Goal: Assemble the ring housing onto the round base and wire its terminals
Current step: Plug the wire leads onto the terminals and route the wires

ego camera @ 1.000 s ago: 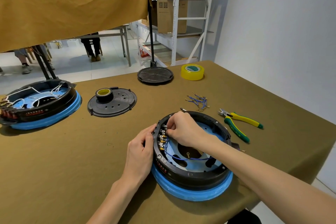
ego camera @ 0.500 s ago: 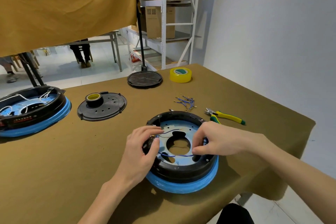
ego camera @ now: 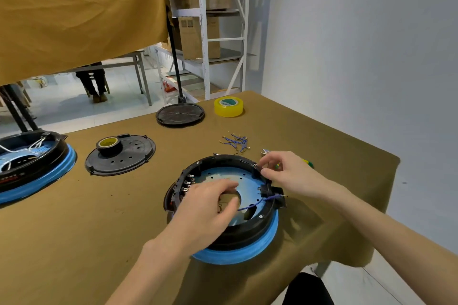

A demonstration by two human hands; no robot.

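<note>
The black ring housing [ego camera: 223,160] sits on the round blue base [ego camera: 247,252] near the table's front edge. A row of terminals [ego camera: 186,184] lines its inner left wall. A blue wire [ego camera: 262,200] runs across the blue inner plate to a black block on the right rim. My left hand [ego camera: 208,208] hovers over the ring's centre and pinches the near end of that wire. My right hand [ego camera: 285,171] is at the far right rim, with its curled fingers gripping the housing's edge.
Loose blue wires [ego camera: 235,142] lie behind the ring, and green-yellow pliers [ego camera: 308,163] are mostly hidden by my right hand. A yellow tape roll [ego camera: 228,106], a black stand base [ego camera: 180,114], a perforated black lid [ego camera: 131,156] carrying a tape roll [ego camera: 109,145], and a second wired assembly [ego camera: 32,163] stand further off.
My right hand left the terminals and went to the right rim. My left hand moved from the ring's left side to over its centre. The ring appears turned, and the view shifted.
</note>
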